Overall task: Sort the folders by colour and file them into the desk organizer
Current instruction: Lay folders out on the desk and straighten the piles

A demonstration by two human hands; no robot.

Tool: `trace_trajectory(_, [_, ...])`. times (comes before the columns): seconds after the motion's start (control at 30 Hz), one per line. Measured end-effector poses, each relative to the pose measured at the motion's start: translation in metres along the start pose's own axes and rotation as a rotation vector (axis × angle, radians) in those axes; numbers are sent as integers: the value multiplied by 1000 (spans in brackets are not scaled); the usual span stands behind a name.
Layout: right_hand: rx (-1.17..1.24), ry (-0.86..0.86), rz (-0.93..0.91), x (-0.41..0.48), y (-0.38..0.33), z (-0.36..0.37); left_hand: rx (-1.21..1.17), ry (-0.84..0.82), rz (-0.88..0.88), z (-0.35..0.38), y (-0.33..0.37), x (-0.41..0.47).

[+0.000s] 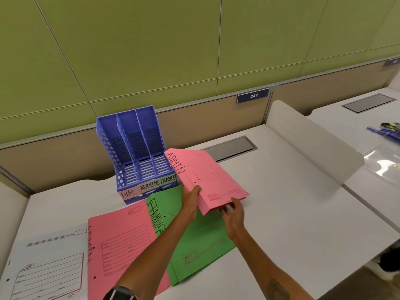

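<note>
A blue three-slot organizer [132,148] labelled HR, ADMIN and FINANCE stands at the back of the desk, its slots bare. Just right of it, a pink ADMIN folder [207,176] is lifted and tilted. My left hand [190,199] grips its left edge, thumb on top. My right hand [232,213] holds its lower edge from beneath. Flat on the desk lie a green FINANCE folder [199,241], another pink ADMIN folder [123,245] and a white folder [47,267] at the left.
The white desk [292,213] has a grey cable hatch [231,148] behind the lifted folder. A white divider panel [309,144] rises on the right, with a neighbouring desk and some items [387,131] beyond. A beige partition runs behind the organizer.
</note>
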State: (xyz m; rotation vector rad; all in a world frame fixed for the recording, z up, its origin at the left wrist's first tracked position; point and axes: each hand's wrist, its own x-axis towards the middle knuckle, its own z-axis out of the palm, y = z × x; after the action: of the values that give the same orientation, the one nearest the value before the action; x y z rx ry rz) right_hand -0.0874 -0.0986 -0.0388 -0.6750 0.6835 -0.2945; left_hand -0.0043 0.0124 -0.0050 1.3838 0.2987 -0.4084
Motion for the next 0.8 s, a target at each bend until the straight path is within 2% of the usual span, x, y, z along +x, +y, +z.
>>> trace_trajectory(0.13, [-191,304,-55,19,-27,-10,-16,-34,33,-16,11,-2])
trace_trajectory(0.2, [-518,439,-112,29,-41,-13,-6,-60,45,-27,15,-4])
trace_trajectory(0.27, [-859,417,-166,36,-51,-10,30,-99,69,-39,18,-6])
trace_trajectory(0.33, [-1043,293,-163,38,-58,1,73,-137,91,-51,20,-9])
trace_trajectory(0.5, [-1035,23,-159,37,-56,33,150,-183,117,-74,22,-20])
trace_trajectory(0.8, [-884,-42,-258,14,-5,88,104,-133,148,-148,35,-42])
